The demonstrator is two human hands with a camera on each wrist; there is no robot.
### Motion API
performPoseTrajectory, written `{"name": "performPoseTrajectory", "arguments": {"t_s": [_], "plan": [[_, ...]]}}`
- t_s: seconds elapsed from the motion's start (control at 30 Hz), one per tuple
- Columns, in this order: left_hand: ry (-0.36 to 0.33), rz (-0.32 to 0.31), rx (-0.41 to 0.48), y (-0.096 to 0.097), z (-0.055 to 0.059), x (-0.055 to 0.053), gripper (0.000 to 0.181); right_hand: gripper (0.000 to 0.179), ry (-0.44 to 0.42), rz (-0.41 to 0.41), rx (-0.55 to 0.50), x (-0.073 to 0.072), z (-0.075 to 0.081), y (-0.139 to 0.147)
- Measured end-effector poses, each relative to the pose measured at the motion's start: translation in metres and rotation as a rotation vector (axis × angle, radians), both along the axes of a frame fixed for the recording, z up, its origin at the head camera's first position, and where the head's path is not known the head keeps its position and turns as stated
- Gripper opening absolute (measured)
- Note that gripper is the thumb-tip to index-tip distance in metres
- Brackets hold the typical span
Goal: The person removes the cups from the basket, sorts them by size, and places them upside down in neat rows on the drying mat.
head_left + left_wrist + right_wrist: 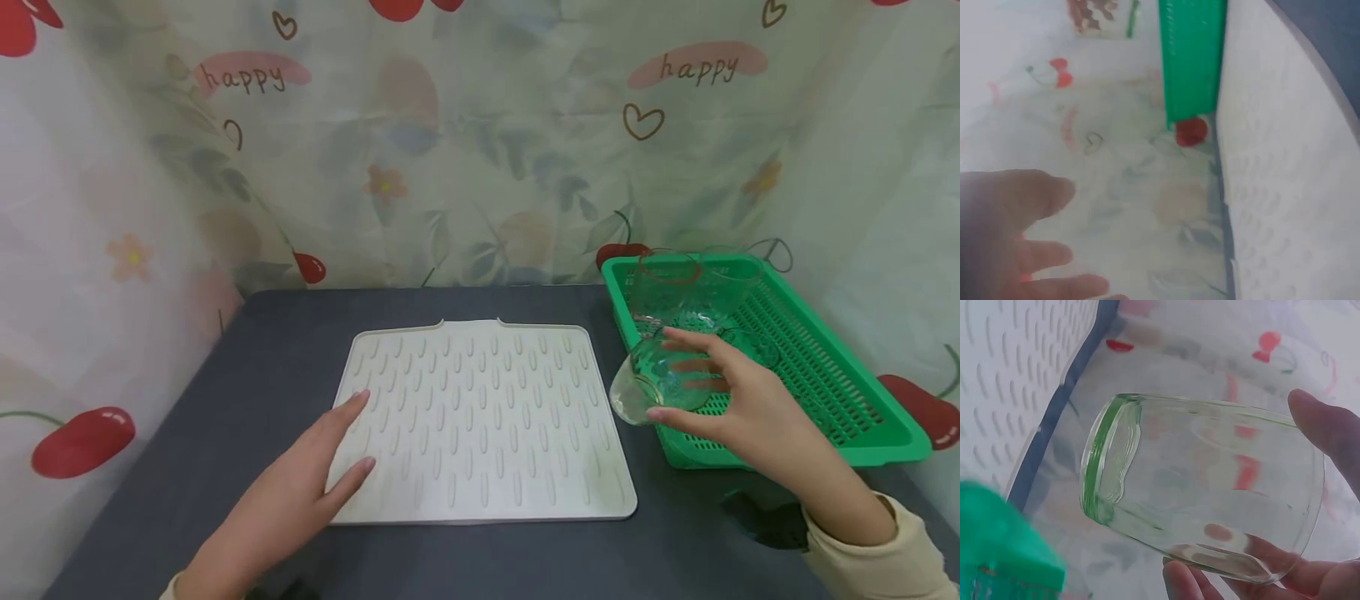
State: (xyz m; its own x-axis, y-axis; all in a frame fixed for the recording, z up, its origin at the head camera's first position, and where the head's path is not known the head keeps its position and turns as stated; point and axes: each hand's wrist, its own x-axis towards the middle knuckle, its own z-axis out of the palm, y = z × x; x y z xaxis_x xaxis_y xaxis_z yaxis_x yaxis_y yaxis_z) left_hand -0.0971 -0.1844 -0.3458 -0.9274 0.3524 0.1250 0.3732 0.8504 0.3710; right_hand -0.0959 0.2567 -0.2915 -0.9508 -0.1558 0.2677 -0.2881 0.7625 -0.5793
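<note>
My right hand (750,408) grips a clear drinking glass (637,392) between thumb and fingers, over the near left side of a green plastic basket (892,442). The glass lies tilted on its side, its thick greenish base pointing left toward the mat. In the right wrist view the glass (1191,469) looks empty, and my thumb and fingers pinch it near the rim. My left hand (300,479) holds nothing; its fingers are extended above the left edge of a white ridged drying mat (480,425).
More clear glasses stand in the basket, among them one at the back left (663,292) and another beside it (723,287). The mat lies on a dark grey table (465,562). Patterned curtains (465,167) enclose the back and both sides.
</note>
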Motion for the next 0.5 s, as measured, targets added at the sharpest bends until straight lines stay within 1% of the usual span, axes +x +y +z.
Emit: {"name": "performPoseTrajectory", "arguments": {"t_s": [0.1,0.17,0.23,0.33,0.43,0.5], "plan": [[0.098,-0.040,0.080,0.013,0.008,0.002,0.076,0.081,-0.019,0.039,-0.021,0.001,0.001,-0.014],[0.170,-0.076,0.123,0.022,0.011,0.002,0.079,0.082,-0.029,0.065,-0.032,0.002,0.001,-0.023],[0.227,-0.116,0.162,0.031,0.013,0.002,0.080,0.082,-0.037,0.084,-0.040,0.003,0.000,-0.030],[0.270,-0.185,0.217,0.045,0.015,0.001,0.081,0.081,-0.034,0.116,-0.043,0.005,-0.003,-0.040],[0.289,-0.258,0.287,0.060,0.015,-0.001,0.079,0.080,-0.026,0.154,-0.047,0.005,-0.007,-0.048],[0.287,-0.303,0.331,0.069,0.013,-0.002,0.079,0.079,-0.020,0.182,-0.045,0.005,-0.009,-0.054]]}}
